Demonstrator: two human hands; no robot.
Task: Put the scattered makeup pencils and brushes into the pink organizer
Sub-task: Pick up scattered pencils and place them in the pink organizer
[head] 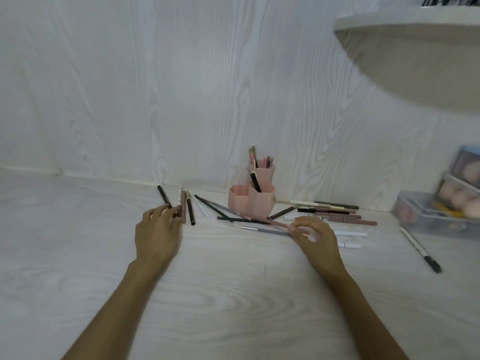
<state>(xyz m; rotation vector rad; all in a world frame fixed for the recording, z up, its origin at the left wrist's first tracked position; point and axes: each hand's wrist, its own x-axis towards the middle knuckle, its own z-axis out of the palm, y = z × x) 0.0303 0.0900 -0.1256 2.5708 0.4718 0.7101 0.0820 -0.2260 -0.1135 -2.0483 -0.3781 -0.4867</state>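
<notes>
Both hands are out over the white table [233,294] right now. The left hand [157,236] reaches toward a small cluster of pencils [187,207] lying just past its fingertips — a black pencil [164,196], a dusty-pink one and a dark-brown one. Its fingers are curled around the near end of something dark there, though the blur makes it hard to say which pencil it grips. The right hand [315,237] is down on the table too, thumb and forefinger pinching a pink pencil [279,224] that lies slantwise, with a grey pencil [267,230] just under its fingers.

Between the two hands and further back stands the pink organizer [250,203], a stack of hexagonal cups against the wall, with several pencils already upright in the upper and middle cups. Dark pencils fan out on the table in front of its base. Beyond the right hand a row of pencils [330,211] — black, mauve, white — lies side by side; two white ones sit just right of that hand's knuckles. Far to the right, a white brush with a dark tip [420,252] lies beside a clear box of sponges [441,203].
</notes>
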